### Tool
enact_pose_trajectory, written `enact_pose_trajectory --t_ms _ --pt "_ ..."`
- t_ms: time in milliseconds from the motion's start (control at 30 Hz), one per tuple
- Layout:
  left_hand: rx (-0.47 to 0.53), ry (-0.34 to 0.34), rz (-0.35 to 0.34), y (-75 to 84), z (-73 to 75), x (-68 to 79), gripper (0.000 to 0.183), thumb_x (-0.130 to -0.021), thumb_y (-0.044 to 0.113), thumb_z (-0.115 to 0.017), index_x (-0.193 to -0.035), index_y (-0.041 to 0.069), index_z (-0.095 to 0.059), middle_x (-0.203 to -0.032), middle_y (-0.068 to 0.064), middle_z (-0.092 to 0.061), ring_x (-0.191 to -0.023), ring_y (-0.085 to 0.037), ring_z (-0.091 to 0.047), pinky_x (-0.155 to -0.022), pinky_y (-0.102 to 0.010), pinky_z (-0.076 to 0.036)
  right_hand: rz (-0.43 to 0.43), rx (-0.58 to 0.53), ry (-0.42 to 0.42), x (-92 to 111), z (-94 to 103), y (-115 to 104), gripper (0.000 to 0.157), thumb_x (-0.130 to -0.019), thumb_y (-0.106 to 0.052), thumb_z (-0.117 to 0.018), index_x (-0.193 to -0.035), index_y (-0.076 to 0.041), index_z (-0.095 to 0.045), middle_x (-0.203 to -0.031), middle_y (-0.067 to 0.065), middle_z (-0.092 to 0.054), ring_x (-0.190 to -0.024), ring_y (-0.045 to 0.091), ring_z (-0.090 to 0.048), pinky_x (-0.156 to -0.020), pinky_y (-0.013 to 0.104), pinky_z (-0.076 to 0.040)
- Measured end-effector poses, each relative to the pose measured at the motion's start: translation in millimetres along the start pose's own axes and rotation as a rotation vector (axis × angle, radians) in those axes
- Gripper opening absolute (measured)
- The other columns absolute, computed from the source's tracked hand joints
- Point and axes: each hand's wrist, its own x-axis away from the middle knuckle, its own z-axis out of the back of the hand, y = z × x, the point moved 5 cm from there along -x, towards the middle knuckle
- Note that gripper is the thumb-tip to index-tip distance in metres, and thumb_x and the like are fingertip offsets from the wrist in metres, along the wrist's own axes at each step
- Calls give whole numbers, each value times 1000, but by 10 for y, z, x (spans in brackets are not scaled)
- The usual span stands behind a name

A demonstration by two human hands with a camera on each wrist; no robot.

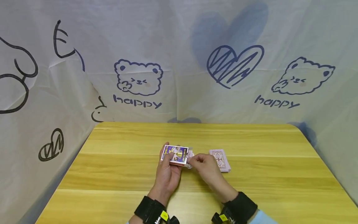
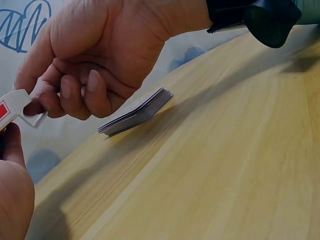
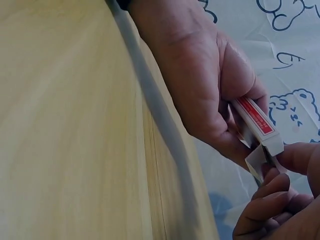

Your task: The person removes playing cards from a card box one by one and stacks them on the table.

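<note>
Held in my left hand (image 1: 167,175) is a playing-card box (image 1: 175,154) with a purple and yellow printed front, thumb across its face. The box has a red-labelled narrow side (image 3: 256,117), and its open end with a white flap (image 3: 256,162) faces my right hand (image 1: 207,169). Patterned playing cards (image 1: 190,153) show at that opening. There the right thumb and index finger pinch the cards, their tips partly hidden inside the opening; the other fingers (image 2: 72,97) are curled. Just beyond the right hand, a stack of playing cards (image 1: 220,160) lies back side up on the table.
The wooden table (image 1: 117,174) has light yellow grain and rounded far corners. White cloth (image 1: 184,93) with drawn bears, hearts and words hangs behind it and along the sides. Each wrist wears a black strap (image 1: 151,209) with a small camera.
</note>
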Motion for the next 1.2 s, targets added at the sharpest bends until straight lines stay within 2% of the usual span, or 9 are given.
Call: enact_pose_trajectory --t_ms 167,333,467,733,1000,1200 --pt "8 -21 7 -2 -17 7 57 -100 9 -42 -150 27 -22 -156 -23 -17 -135 -28 -39 -111 -35 -39 -54 -91 -1 2 4 24 22 -85 -22 -74 -76 -3 -67 -58 5 -52 -49 13 -40 -40 23 -31" --pt "7 -20 -6 -7 -9 9 55 -100 11 -44 -149 27 -24 -156 -23 -17 -135 -28 -39 -110 -35 -40 -100 -153 -40 -7 31 54 22 -88 -23 -70 -84 -3 -66 -64 11 -62 -48 16 -52 -39 26 -43" --pt "4 11 -22 7 9 1 56 -100 13 -44 -150 28 -23 -156 -21 -19 -134 -28 -40 -110 -35 -41 -106 -182 -63 -13 40 54 20 -90 -21 -67 -88 -2 -64 -67 14 -63 -48 14 -52 -38 25 -45" --pt "32 77 -70 71 38 -15 59 -101 12 -41 -152 27 -16 -154 -17 -23 -133 -28 -42 -110 -35 -41 -139 -185 -72 -14 61 33 15 -85 -14 -70 -89 0 -64 -60 5 -53 -48 13 -46 -39 24 -41" --pt "81 151 -84 97 79 -39 54 -101 12 -41 -150 26 -22 -149 -14 -32 -132 -26 -43 -108 -32 -43 -173 -283 -32 -31 174 -12 15 -88 -12 -65 -92 2 -63 -80 15 -66 -66 20 -59 -46 25 -48" --pt "80 181 -76 98 99 -40 58 -100 14 -44 -151 27 -21 -148 -13 -35 -130 -25 -45 -107 -32 -44 -192 -364 -2 -65 289 -25 14 -88 -9 -63 -92 4 -60 -79 10 -66 -66 17 -59 -45 22 -49"
